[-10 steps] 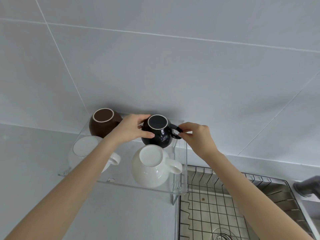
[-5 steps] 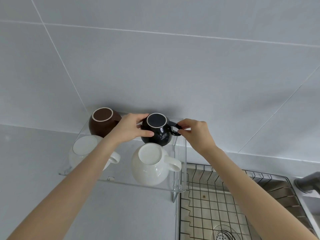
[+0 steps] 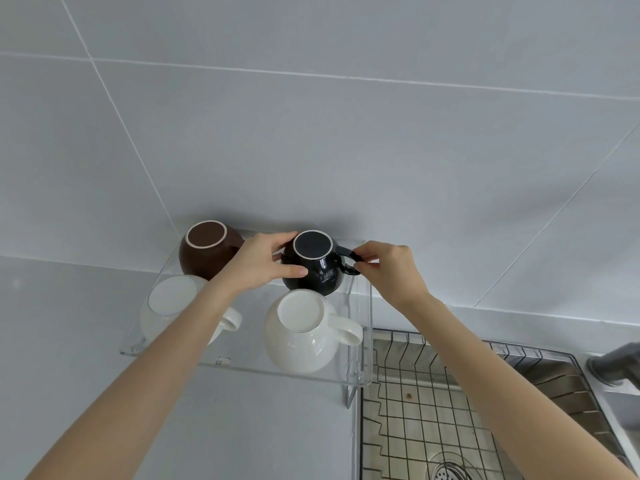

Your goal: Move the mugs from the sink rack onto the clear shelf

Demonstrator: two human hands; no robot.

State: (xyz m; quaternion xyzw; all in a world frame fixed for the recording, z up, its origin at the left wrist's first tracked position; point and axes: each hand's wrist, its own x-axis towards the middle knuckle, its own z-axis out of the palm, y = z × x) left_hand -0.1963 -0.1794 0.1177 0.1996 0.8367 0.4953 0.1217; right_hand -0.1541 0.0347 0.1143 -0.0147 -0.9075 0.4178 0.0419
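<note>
A black mug (image 3: pixel 320 268) sits upside down at the back right of the clear shelf (image 3: pixel 242 362). My left hand (image 3: pixel 258 263) wraps its left side, and my right hand (image 3: pixel 388 268) pinches its handle. A brown mug (image 3: pixel 204 251) stands upside down at the back left. Two white mugs are in the front row, also upside down: one on the left (image 3: pixel 166 306) partly behind my left forearm, one on the right (image 3: pixel 304 332) with its handle pointing right.
The wire sink rack (image 3: pixel 450 403) lies in the steel sink at the lower right, with no mugs visible in it and the drain (image 3: pixel 448 471) below. A grey faucet (image 3: pixel 616 365) juts in at the right edge. A tiled wall rises directly behind the shelf.
Both hands stay on the black mug. It has hardly moved on the shelf; the view has shifted slightly.
</note>
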